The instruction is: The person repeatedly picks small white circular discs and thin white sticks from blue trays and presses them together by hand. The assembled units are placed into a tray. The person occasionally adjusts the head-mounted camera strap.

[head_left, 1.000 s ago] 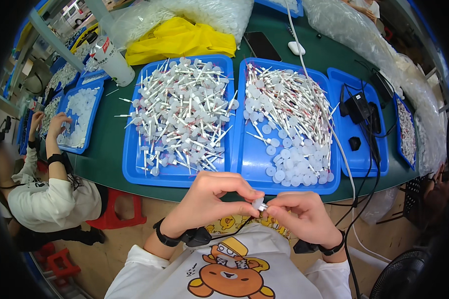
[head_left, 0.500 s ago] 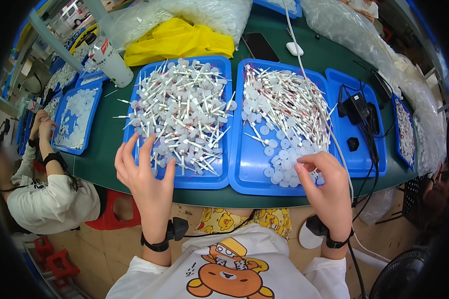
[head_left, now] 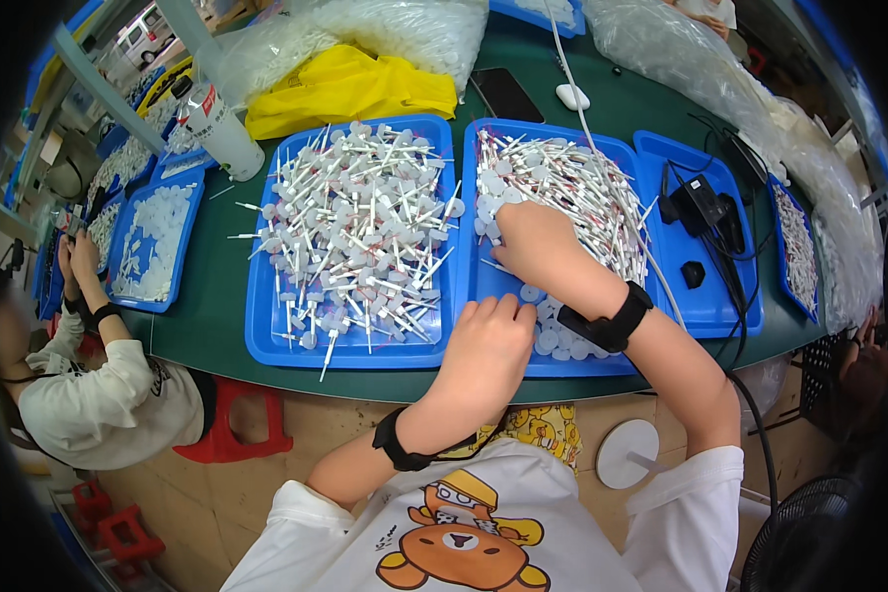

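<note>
My right hand (head_left: 541, 245) reaches into the right blue tray (head_left: 474, 340), its fingers curled down at the left side of the pile. Around its fingertips lie translucent white discs (head_left: 498, 185); whatever it grips is hidden under the hand. Thin white sticks with reddish strands (head_left: 602, 202) fill the tray's far part. By the tray's front left edge is my left hand (head_left: 488, 345), its fingers bent and drawn together around something I cannot make out. More loose discs (head_left: 562, 340) lie under my right wrist. In the left blue tray (head_left: 266, 345) is a heap of sticks with discs on them (head_left: 360, 237).
A third blue tray (head_left: 669, 286) holds black adapters and cables (head_left: 701, 205). A white cable (head_left: 582, 109) crosses the right tray. Behind are a yellow bag (head_left: 355, 94), a phone (head_left: 508, 96) and a bottle (head_left: 222, 133). Another person (head_left: 99, 395) works at the left.
My right hand has moved left and away from me, from the loose discs to the upper left of the pile. My left hand has left the left tray, moved right and closed its fingers.
</note>
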`<state>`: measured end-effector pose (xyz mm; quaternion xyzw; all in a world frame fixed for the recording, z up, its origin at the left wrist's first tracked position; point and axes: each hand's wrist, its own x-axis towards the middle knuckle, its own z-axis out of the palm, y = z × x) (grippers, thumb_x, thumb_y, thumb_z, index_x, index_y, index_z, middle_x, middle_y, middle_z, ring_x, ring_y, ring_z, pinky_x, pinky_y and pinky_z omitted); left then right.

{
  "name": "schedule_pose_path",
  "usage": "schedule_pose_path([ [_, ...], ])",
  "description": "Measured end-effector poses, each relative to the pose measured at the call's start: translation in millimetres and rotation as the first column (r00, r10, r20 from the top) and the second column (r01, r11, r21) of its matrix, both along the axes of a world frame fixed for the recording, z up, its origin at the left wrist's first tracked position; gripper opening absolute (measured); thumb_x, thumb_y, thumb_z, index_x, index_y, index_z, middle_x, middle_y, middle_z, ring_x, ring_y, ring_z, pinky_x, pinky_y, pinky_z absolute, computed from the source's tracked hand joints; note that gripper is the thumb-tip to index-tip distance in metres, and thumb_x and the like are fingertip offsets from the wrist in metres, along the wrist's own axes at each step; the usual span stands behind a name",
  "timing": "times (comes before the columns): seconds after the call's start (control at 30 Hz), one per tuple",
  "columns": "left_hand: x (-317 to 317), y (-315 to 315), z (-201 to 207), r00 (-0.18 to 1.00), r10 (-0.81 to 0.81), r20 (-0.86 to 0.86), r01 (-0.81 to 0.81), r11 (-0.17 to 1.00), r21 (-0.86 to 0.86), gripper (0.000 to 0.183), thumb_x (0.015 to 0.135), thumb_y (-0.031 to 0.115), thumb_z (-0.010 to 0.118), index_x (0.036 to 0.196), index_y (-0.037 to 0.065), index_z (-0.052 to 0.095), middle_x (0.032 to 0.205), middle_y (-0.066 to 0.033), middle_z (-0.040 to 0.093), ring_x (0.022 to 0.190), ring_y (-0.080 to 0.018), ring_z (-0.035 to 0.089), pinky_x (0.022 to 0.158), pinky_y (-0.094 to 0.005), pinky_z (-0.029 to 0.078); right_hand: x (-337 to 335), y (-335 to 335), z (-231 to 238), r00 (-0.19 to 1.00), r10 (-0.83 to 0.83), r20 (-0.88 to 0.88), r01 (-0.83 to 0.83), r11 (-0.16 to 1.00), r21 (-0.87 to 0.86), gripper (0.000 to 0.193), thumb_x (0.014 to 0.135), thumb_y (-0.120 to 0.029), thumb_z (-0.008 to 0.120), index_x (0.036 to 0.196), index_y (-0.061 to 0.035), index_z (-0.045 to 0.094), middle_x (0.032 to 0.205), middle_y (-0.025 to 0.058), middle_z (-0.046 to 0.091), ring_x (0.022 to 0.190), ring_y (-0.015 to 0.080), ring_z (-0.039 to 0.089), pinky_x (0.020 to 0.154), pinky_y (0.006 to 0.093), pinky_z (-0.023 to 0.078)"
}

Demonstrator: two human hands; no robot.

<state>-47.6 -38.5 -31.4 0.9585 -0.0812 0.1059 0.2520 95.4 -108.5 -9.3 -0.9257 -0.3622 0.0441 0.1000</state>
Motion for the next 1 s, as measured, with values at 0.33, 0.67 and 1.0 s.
schedule_pose_path([
  [0.33, 4, 1, 4, 0.994, -0.009, -0.107, -0.018, 0.967, -0.254, 0.016, 0.079, 0.004, 0.071, 0.091, 0.000, 0.063, 0.087, -0.0148, 0.062, 0.081, -0.0330, 0.063, 0.072, -0.0408, 0.051, -7, -12, 12, 0.995, -0.067, -0.080, 0.073, 0.994, 0.079, 0.018, 0.071, -0.019, 0.072, 0.075, -0.0020, 0.067, 0.075, 0.0178, 0.068, 0.074, 0.0349, 0.068, 0.068, 0.0426, 0.053],
  [0.67, -13, 27, 22, 0.986, -0.051, -0.156, -0.083, 0.668, -0.740, 0.028, 0.091, 0.001, 0.063, 0.119, -0.001, 0.061, 0.099, -0.0084, 0.066, 0.085, -0.0158, 0.066, 0.081, -0.0290, 0.053, -83, -75, 71, 0.949, -0.111, -0.295, 0.264, 0.791, 0.552, 0.013, 0.083, -0.004, 0.067, 0.095, 0.0004, 0.064, 0.074, 0.0125, 0.064, 0.069, 0.0299, 0.063, 0.063, 0.0369, 0.049],
  [1.0, -28, 43, 27, 0.942, -0.258, -0.215, -0.174, 0.171, -0.970, 0.033, 0.099, 0.004, 0.053, 0.130, -0.006, 0.057, 0.127, -0.0169, 0.063, 0.108, -0.0208, 0.066, 0.096, -0.0309, 0.051, -121, -86, 42, 0.993, 0.122, -0.002, -0.096, 0.793, 0.601, 0.028, 0.080, 0.004, 0.066, 0.107, -0.0010, 0.063, 0.079, 0.0102, 0.054, 0.071, 0.0278, 0.054, 0.060, 0.0377, 0.044],
])
